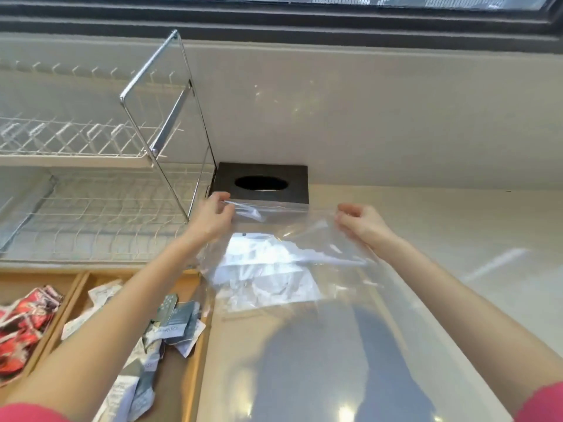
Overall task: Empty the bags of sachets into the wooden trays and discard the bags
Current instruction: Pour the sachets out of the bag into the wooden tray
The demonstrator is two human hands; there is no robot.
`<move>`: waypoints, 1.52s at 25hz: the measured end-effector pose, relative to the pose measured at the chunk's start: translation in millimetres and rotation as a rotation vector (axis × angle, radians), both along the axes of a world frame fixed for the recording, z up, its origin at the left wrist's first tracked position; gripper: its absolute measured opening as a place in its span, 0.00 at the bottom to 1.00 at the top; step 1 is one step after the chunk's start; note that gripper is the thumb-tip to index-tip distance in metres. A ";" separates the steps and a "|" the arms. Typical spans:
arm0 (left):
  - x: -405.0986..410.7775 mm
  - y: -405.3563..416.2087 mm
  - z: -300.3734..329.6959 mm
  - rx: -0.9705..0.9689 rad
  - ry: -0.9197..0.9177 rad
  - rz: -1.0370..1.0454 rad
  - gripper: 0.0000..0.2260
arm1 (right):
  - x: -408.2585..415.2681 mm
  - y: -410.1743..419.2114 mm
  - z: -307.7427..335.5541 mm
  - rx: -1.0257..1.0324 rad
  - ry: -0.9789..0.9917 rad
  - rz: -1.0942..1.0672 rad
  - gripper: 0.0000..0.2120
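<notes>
— Where was the clear bag?

— Held up over the pale bench, just right of the wooden tray, with white sachets bunched inside it.

— And the hands?

— Both grasped its top edge: the left hand pinched the left corner, the right hand the right one, in front of a black tissue box.

— The tray?

— Grey and white sachets lay in one compartment, red ones in the next to the left.
</notes>
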State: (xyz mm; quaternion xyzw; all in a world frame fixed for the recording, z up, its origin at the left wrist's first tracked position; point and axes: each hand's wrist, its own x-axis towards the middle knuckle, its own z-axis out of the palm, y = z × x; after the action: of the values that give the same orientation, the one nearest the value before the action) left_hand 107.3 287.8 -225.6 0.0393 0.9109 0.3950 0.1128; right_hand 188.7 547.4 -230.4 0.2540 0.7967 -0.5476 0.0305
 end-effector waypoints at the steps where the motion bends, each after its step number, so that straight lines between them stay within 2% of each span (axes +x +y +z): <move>1: 11.9 -2.6 -9.2 -0.025 -0.011 -0.040 0.19 | 11.1 -5.2 -12.5 -0.001 -0.005 -0.013 0.20; 5: 50.2 -10.4 -37.9 -0.213 -0.057 -0.100 0.23 | 42.3 -24.3 -47.6 0.042 -0.003 -0.054 0.24; 10: 67.8 -9.5 -55.6 -0.271 0.027 -0.078 0.25 | 50.2 -40.5 -56.9 0.205 -0.020 -0.025 0.33; 13: 70.7 -5.4 -60.6 -0.305 0.146 -0.066 0.25 | 47.8 -47.7 -53.7 0.492 0.033 0.063 0.35; 16: 69.0 -3.3 -66.2 -0.423 0.278 -0.130 0.21 | 44.8 -55.6 -55.1 0.725 0.165 0.258 0.32; 22: 67.8 -1.9 -79.2 -0.598 0.179 -0.223 0.21 | 45.4 -59.9 -70.4 0.805 -0.001 0.392 0.27; 25: 67.0 -1.4 -68.5 -0.537 0.142 -0.208 0.23 | 44.6 -62.3 -62.8 0.889 0.043 0.423 0.27; 31: 77.7 -1.5 -33.0 -0.370 0.246 -0.156 0.23 | 55.1 -83.3 -38.9 0.807 0.117 0.457 0.28; 33: 82.4 -4.9 -24.5 -0.358 0.261 -0.161 0.22 | 60.3 -91.2 -32.2 0.802 0.142 0.465 0.30; 38: 107.4 -29.7 -8.0 -0.390 0.283 -0.166 0.22 | 77.5 -116.3 -10.3 0.807 0.191 0.507 0.27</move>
State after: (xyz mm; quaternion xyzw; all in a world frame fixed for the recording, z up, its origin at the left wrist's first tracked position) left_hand 214.7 258.1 -233.6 0.1466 0.9702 0.1919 0.0216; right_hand 266.2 431.1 -240.8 -0.0080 0.9815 -0.1909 -0.0111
